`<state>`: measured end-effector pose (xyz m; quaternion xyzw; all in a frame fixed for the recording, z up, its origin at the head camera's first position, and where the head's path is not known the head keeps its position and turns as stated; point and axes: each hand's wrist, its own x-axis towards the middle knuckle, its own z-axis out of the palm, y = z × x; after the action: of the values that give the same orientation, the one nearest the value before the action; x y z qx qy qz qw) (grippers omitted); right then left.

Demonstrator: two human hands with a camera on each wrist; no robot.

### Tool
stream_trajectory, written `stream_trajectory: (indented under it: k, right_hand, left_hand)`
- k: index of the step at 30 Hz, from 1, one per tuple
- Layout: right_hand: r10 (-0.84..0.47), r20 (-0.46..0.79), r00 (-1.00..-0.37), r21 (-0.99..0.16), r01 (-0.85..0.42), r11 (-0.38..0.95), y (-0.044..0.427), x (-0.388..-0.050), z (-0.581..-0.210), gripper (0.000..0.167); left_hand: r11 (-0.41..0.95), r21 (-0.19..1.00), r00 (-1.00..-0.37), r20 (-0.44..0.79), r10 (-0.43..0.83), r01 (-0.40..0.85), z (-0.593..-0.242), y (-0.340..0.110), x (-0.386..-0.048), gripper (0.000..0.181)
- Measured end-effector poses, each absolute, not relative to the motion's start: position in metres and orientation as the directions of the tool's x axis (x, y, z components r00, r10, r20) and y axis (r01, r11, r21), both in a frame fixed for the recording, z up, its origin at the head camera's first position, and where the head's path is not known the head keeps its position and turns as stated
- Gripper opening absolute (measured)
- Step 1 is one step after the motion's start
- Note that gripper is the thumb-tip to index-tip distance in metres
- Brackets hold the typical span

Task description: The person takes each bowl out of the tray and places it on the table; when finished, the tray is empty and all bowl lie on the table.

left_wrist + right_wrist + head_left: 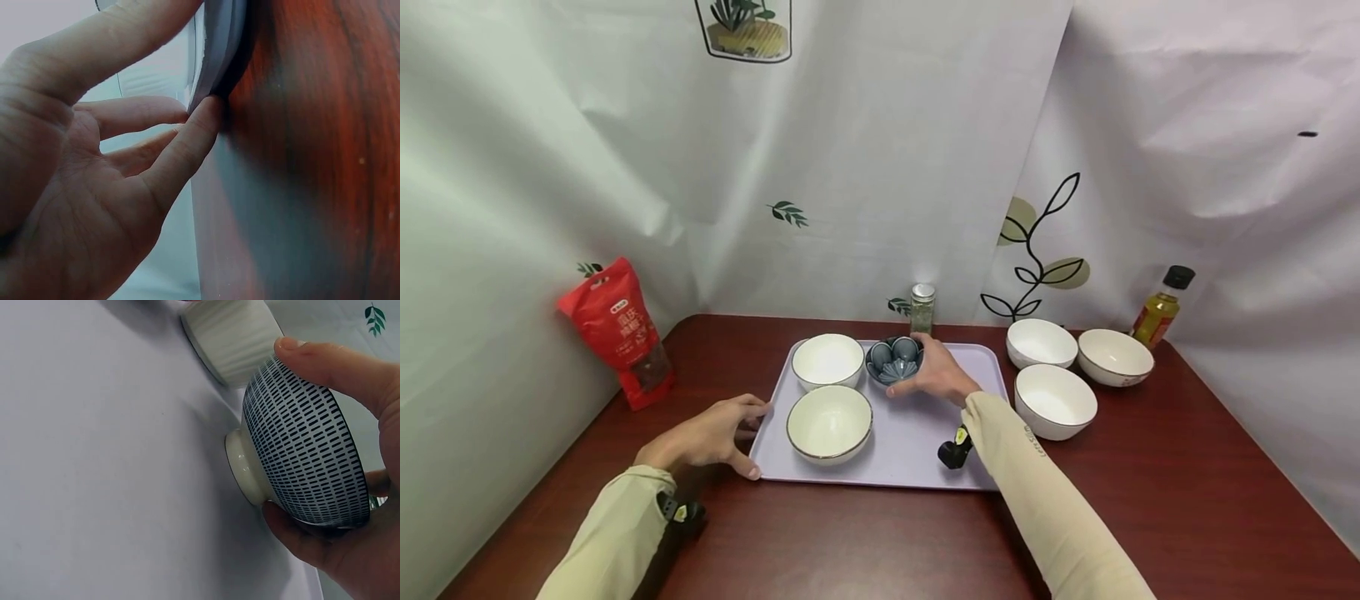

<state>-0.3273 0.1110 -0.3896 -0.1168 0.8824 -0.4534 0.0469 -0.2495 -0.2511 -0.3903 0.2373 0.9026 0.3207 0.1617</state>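
My right hand [936, 371] grips a small bowl [306, 444] with dark dashes on its white outside, thumb on one side, fingers on the other. Blue-grey round and fluted shapes show inside this bowl [895, 362]; whether they are a pattern or contents I cannot tell. It is over the back of a pale lilac tray [917, 442]; whether its foot touches the tray is unclear. My left hand [715, 433] touches the tray's left edge with extended fingertips [209, 112]. On the tray's left half stand two white bowls, one behind [827, 360], one in front [830, 423].
Three white bowls [1055, 402] stand right of the tray. Behind them an oil bottle [1161, 308] leans by the wall. A spice jar [922, 308] stands behind the tray. At the left wall leans a red pouch [621, 329]. Dark wooden table [850, 533] lies in front.
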Motion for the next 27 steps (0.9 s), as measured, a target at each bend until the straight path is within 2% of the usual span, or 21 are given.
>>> stream_trajectory:
  k: [5,14,27]
  right_hand:
    - [-0.249,0.01,-0.968,-0.826,-0.148,0.544,0.114,-0.324,-0.389,0.122]
    - [-0.275,0.062,-0.959,-0.803,-0.212,0.557,0.123,-0.318,-0.378,0.118]
    - [-0.3,0.071,-0.951,-0.743,-0.251,0.62,0.155,-0.29,-0.353,0.115]
  left_hand:
    - [0.691,0.643,-0.836,-0.141,0.531,0.33,-0.392,-0.251,-0.249,0.099]
    - [0.677,0.653,-0.837,-0.118,0.534,0.339,-0.391,-0.254,-0.25,0.1]
    - [0.676,0.641,-0.829,-0.109,0.548,0.363,-0.392,-0.253,-0.25,0.096]
